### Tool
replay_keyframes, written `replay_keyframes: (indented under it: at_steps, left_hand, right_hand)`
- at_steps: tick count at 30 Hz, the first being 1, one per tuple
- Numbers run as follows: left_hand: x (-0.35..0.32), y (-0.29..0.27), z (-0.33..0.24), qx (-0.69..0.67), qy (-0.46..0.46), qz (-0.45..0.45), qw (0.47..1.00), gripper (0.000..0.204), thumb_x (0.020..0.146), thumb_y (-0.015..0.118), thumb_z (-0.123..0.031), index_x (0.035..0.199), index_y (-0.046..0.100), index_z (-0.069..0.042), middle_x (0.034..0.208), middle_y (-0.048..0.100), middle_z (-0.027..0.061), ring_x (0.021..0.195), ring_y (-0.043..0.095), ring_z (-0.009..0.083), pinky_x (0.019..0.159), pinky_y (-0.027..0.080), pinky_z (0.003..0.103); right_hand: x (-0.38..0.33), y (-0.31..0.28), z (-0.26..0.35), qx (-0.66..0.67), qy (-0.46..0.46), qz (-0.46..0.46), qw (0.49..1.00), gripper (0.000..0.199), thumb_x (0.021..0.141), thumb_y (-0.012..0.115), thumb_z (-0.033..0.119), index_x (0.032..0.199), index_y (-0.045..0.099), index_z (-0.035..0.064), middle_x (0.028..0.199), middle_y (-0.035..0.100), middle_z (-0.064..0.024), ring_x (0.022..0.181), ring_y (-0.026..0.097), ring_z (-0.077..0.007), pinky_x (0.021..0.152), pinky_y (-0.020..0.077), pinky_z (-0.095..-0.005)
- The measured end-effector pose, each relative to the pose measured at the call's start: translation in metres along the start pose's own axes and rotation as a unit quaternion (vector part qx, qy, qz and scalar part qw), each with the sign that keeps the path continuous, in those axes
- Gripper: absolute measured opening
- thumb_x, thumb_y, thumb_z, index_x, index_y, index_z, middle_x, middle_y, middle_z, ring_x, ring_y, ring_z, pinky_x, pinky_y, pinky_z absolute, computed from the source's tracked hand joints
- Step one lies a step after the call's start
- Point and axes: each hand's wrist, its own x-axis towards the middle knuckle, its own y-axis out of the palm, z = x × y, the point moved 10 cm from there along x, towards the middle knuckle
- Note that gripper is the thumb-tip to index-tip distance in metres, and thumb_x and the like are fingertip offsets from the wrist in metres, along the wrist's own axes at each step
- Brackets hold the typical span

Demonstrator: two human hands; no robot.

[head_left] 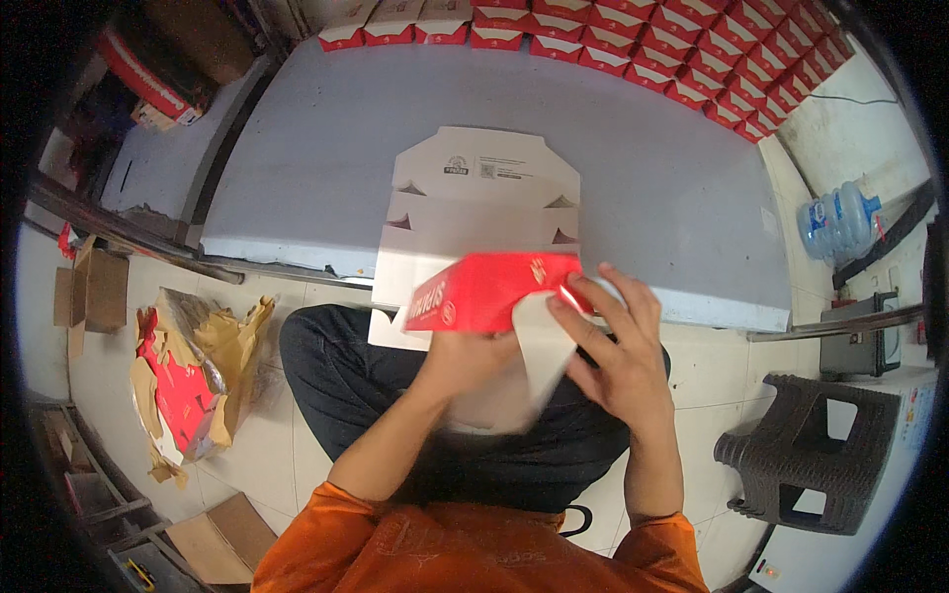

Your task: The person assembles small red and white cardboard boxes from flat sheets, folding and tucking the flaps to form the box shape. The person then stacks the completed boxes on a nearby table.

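A red and white cardboard box [474, 294], partly folded, is held over my lap at the table's near edge. My left hand [473, 364] is closed on its near side, with the fingertips hidden behind the red panel. At its right end my right hand [621, 346] pinches a red flap between thumb and fingers. A white flap hangs down between the hands, slightly blurred. Beyond the box a flat, white die-cut cardboard blank [484, 208] lies on the grey table [672, 188], its near end jutting past the edge.
Rows of folded red and white boxes [682, 59] are stacked along the table's far side. Torn brown wrapping with red cardboard [183, 385] lies on the floor at left. Dark stacked stools [806, 450] and a blue water jug [840, 222] stand at right.
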Motion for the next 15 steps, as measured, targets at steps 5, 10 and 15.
replay_keyframes:
  at_steps: [5, 10, 15]
  left_hand:
    - [-0.021, 0.021, -0.002, -0.005, -0.042, 0.103, 0.994, 0.045, 0.079, 0.073, -0.013, 0.119, 0.056, -0.004, 0.108, 0.063, 0.0144, 0.099, 0.063, 0.0259, 0.083, 0.05, 0.036]
    - [-0.044, -0.009, -0.014, -0.276, 0.022, 0.44, 0.854, 0.059, 0.092, 0.055, -0.039, 0.136, 0.044, -0.001, 0.139, 0.043, 0.024, 0.129, 0.045, 0.0331, 0.106, 0.035, 0.043]
    - [-0.05, -0.099, -0.011, -0.344, 0.001, 0.168, 0.924, 0.112, 0.063, 0.07, -0.07, 0.141, 0.03, 0.0, 0.144, 0.032, 0.0297, 0.133, 0.038, 0.0385, 0.106, 0.033, 0.051]
  right_hand:
    - [0.011, 0.005, 0.008, 0.068, -0.012, 0.04, 0.997, 0.073, 0.051, 0.084, 0.021, 0.121, 0.062, 0.0159, 0.122, 0.055, -0.0141, 0.117, 0.051, -0.0359, 0.097, 0.0409, -0.0461]
    - [0.004, 0.013, -0.006, 0.2, 0.025, 0.042, 0.978, 0.074, 0.066, 0.082, 0.032, 0.127, 0.052, 0.0052, 0.116, 0.058, -0.0165, 0.108, 0.057, -0.0317, 0.094, 0.0448, -0.0408]
    - [-0.068, 0.076, -0.077, 0.639, 0.34, -0.156, 0.672, 0.043, 0.08, 0.072, 0.02, 0.116, 0.058, 0.0012, 0.105, 0.065, -0.0117, 0.105, 0.059, -0.0237, 0.092, 0.0447, -0.0397]
